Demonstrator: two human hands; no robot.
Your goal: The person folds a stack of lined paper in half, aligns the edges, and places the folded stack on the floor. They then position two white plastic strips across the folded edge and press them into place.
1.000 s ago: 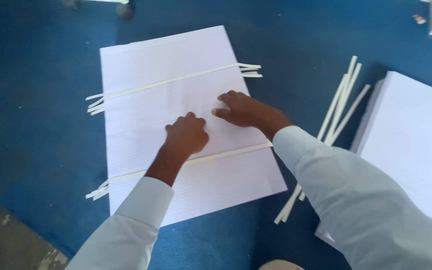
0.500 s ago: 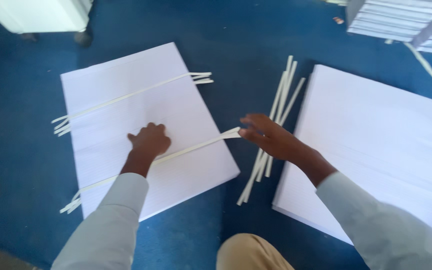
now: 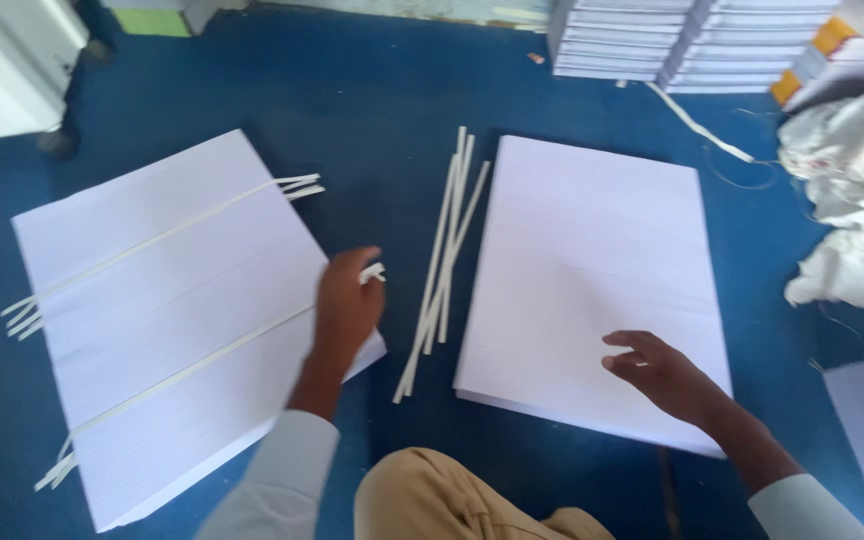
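On the blue floor (image 3: pixel 372 100), my left hand (image 3: pixel 347 305) pinches a strap end (image 3: pixel 372 272) on the strapped paper stack (image 3: pixel 152 320); my right hand (image 3: pixel 662 375) hovers, fingers loose, over the loose stack (image 3: pixel 592 260). A slipping strap could spill sheets.

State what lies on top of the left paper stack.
Two white strips cross the left paper stack; the left hand rests at its right edge. Whatever lies beneath the stack is covered.

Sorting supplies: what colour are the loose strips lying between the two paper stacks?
White, on the blue floor; the loose strips show in the head view.
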